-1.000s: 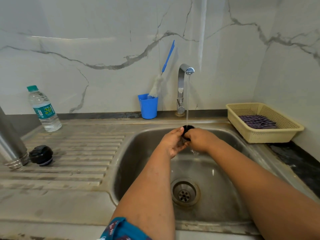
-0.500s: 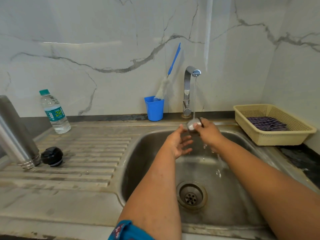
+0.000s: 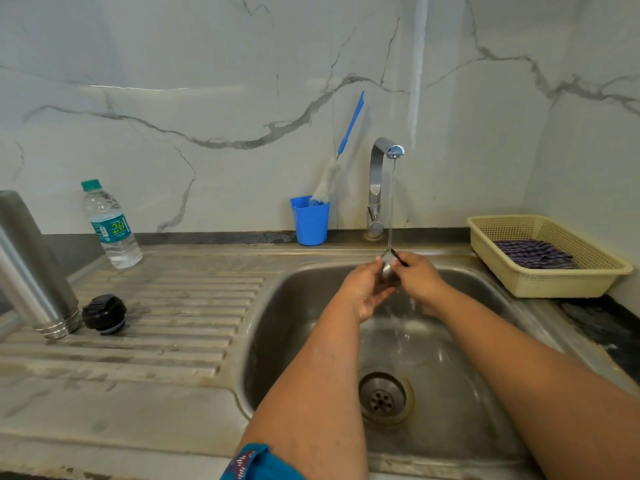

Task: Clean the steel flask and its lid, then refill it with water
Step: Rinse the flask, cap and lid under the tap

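Two hands were held together over the stainless steel sink basin [image 3: 294, 327], directly under the thin stream falling from the chrome tap [image 3: 379, 174]. A small steel cup-shaped lid with a dark rim [image 3: 388, 266] was grasped between them: the right hand [image 3: 417, 278] was curled round its right side, and the left hand [image 3: 363, 292] was pressed against its left side, fingers bent about it. How tightly each grip was closed could not be told, since the lid was mostly hidden.

Well apart to the left, the tall steel flask [image 3: 33, 268] stood tilted on the ribbed draining surface [image 3: 173, 306], with a black round stopper [image 3: 104, 314] just beside its base. Judged from this, the lid was being rinsed. The flask lay left of both hands, nearer the left one, its long axis leaning up and to the left.
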The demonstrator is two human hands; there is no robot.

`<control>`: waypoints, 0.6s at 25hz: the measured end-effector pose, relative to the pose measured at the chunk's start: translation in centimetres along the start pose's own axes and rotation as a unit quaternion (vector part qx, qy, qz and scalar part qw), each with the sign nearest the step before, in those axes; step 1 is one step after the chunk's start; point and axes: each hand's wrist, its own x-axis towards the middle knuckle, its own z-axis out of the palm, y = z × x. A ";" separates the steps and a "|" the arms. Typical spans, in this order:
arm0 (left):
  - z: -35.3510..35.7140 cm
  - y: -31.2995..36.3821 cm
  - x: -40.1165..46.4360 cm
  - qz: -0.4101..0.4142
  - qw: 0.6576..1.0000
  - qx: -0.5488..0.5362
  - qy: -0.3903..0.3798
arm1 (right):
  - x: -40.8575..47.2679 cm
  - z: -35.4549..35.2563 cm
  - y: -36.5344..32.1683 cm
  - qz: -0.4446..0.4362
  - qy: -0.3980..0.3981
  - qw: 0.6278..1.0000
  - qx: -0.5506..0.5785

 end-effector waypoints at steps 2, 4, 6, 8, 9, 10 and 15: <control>-0.3 0.1 -0.1 0.001 0.999 -0.037 -0.009 | -0.1 -0.1 0.6 -0.114 -0.002 0.965 -0.234; -0.5 0.2 -0.1 0.009 0.998 -0.064 -0.010 | -0.3 -1.0 0.6 -0.184 0.021 0.907 -0.379; -0.5 0.3 -0.1 0.026 0.998 -0.062 -0.002 | -0.6 -1.5 0.1 -0.227 0.025 0.870 -0.437; -0.6 0.4 -0.1 0.040 0.997 -0.060 0.005 | -1.0 -1.8 0.1 -0.240 0.003 0.846 -0.476; -0.7 0.5 -0.1 0.043 0.997 -0.066 0.006 | -0.9 -2.1 0.2 -0.253 -0.006 0.814 -0.523; -0.8 0.5 -0.1 0.046 0.996 -0.074 0.006 | -0.8 -2.4 0.1 -0.273 -0.013 0.767 -0.580; -1.1 0.7 0.0 0.055 0.993 -0.100 -0.026 | -0.9 -1.1 -0.9 -0.141 -0.106 0.898 -0.403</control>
